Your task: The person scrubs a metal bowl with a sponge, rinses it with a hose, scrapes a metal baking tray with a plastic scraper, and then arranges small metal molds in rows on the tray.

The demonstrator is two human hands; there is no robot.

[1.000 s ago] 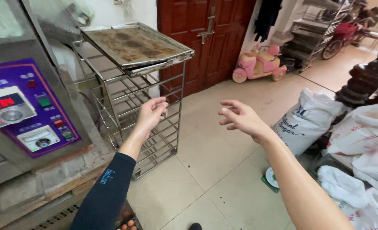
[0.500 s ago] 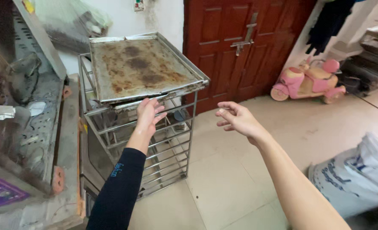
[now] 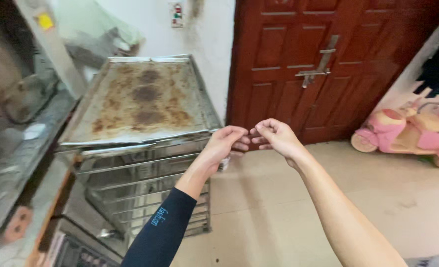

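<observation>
My left hand [image 3: 223, 144], with a dark sleeve on the forearm, is stretched out at the front right corner of a stained metal baking tray [image 3: 140, 101]. The tray lies on top of a steel tray rack [image 3: 145, 183]. My right hand [image 3: 275, 137] is bare-armed and meets the left hand fingertip to fingertip in front of me. Both hands have curled fingers and I see nothing held in either.
A dark red wooden door [image 3: 328, 64] with a metal latch stands behind the hands. A pink toy scooter [image 3: 407, 133] sits on the tiled floor at the right. Oven shelves and clutter fill the left edge [image 3: 16, 128].
The view has risen and closed in on the rack. My hands, apart and open-fingered before, have come together with fingers curled near the tray's corner.
</observation>
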